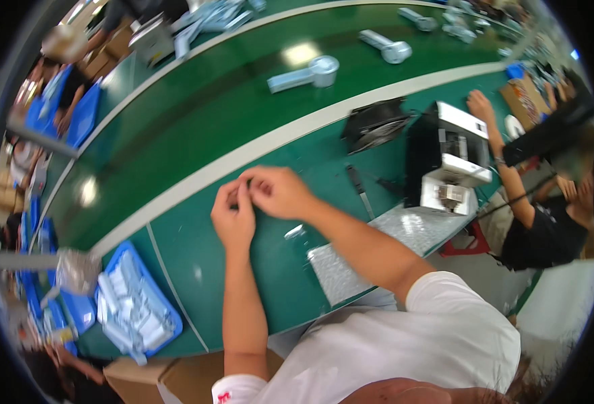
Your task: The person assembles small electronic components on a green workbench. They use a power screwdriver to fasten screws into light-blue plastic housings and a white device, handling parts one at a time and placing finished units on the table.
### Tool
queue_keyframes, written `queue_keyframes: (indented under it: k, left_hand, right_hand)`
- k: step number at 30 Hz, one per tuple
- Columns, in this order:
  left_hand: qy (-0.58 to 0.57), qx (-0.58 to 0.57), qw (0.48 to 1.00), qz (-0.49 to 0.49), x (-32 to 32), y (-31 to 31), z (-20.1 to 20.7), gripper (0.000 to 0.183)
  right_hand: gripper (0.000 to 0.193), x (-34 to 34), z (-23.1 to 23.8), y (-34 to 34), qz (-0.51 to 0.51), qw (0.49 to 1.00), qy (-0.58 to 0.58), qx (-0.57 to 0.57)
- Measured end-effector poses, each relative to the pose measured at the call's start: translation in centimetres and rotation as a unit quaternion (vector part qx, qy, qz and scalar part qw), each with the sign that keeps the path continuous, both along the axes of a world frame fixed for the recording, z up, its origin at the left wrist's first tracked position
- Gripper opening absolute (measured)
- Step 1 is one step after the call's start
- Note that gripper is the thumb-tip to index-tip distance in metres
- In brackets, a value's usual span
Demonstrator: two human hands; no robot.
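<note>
Over the green worktop (pixel 189 269), near the pale rail of the belt, my two hands meet with their fingertips together. My left hand (pixel 234 219) is closed, its fingers curled in a pinch. Pressed against it, my right hand (pixel 282 193) is closed too. Small dark spots show between the fingers, but what they hold is too small and blurred to name. A small clear plastic piece (pixel 295 232) lies below my right wrist. To the right of my hands is a screwdriver (pixel 359 192) with a dark handle.
A blue tray (pixel 169 311) of light-blue parts stands at the left. Right of my arm are bubble wrap (pixel 340 269), a black-and-white machine (pixel 445 158) and a black fan (pixel 376 124). Light-blue handheld parts (pixel 324 71) lie on the green belt (pixel 196 121). People work nearby.
</note>
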State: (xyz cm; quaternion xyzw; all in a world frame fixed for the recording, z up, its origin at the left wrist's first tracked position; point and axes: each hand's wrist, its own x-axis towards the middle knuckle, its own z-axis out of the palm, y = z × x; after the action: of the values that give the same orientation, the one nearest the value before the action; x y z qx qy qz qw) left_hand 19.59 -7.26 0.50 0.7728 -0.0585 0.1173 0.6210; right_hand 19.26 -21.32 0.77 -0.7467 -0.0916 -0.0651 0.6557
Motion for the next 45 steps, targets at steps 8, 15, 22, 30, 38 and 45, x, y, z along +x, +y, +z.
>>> queue_keyframes:
  k: [8, 15, 22, 30, 38, 45]
  left_hand:
    - [0.088, -0.181, 0.977, 0.077, 0.2, 1.0, 1.4, 0.023]
    - [0.058, -0.118, 0.99, 0.043, 0.0, 0.5, 1.3, 0.023]
    - [0.023, -0.066, 0.997, 0.025, 0.2, 0.3, -0.2, 0.014]
    - [0.004, 0.034, 0.999, 0.023, -0.2, -0.4, 0.6, 0.007]
    - [0.01, 0.052, 0.998, 0.022, -0.1, -0.4, 0.5, 0.009]
    - [0.017, 0.068, 0.997, 0.012, -0.3, -0.1, 0.5, 0.012]
  right_hand:
    - [0.107, -0.3, 4.7, -2.6, 0.24, 0.669, 0.143, 0.689]
    - [0.11, 0.1, 3.8, -3.0, 0.269, 0.661, 0.142, 0.686]
    - [0.081, 1.1, 2.5, -2.8, 0.172, 0.779, 0.245, 0.551]
    - [0.07, 1.2, 2.0, -3.2, 0.112, 0.783, 0.258, 0.555]
    - [0.061, 1.3, 1.9, -3.3, 0.091, 0.784, 0.267, 0.554]
    - [0.056, 1.5, 1.1, -3.3, 0.092, 0.783, 0.259, 0.558]
